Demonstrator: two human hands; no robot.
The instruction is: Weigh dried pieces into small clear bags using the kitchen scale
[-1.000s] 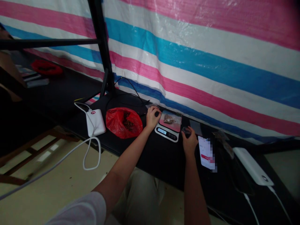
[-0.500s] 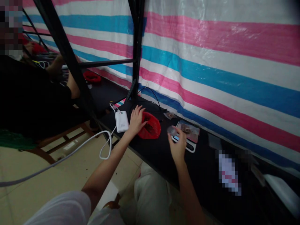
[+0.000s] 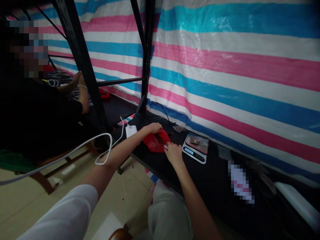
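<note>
A red plastic bag point(image 3: 153, 144) stands with its mouth spread on the black table, small brownish pieces inside it. My left hand point(image 3: 154, 128) is closed on the bag's far rim. My right hand point(image 3: 173, 153) is at the bag's right edge, its fingers closed around a small clear round container point(image 3: 166, 146), mostly hidden by the hand. Right of that hand lies a white digital scale point(image 3: 195, 155) with a lit display. On its plate rests a clear bag of small brown pieces point(image 3: 198, 140).
A white power bank point(image 3: 131, 130) with a white cable is beside my left forearm. Another small clear packet point(image 3: 179, 128) lies near the striped sheet. A black metal post point(image 3: 83, 63) rises at the left, with a person in black beyond it. White papers lie farther right.
My right hand has moved left from the scale to the red bag with the clear container. My left hand has shifted onto the bag's far rim. The view has tilted up slightly.
</note>
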